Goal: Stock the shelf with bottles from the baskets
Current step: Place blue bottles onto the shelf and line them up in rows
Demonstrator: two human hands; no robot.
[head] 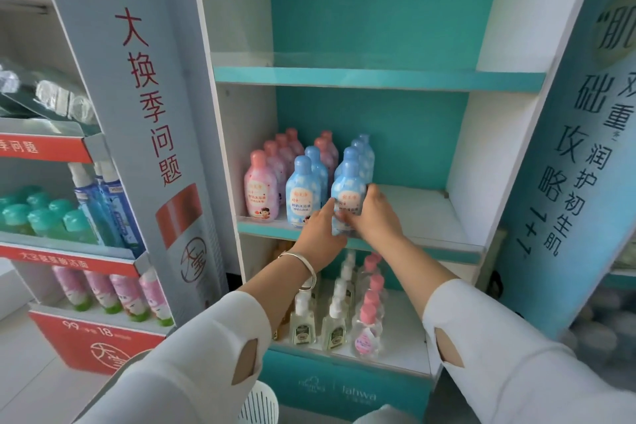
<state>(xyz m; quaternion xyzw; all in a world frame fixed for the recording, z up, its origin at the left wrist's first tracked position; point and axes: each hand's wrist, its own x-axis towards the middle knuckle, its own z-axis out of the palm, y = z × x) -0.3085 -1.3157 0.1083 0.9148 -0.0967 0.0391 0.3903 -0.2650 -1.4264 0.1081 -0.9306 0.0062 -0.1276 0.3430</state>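
1. Gripping a blue bottle (347,194) from both sides: left hand (318,232) low on its label, right hand (377,217) curled round its right flank.
2. Held upright at the front edge of the middle shelf (433,220), heading the right blue row; pink bottles (261,189) further left.
3. Roughly half done by the look of it: right half of that shelf bare, more to fetch from the basket (258,403).
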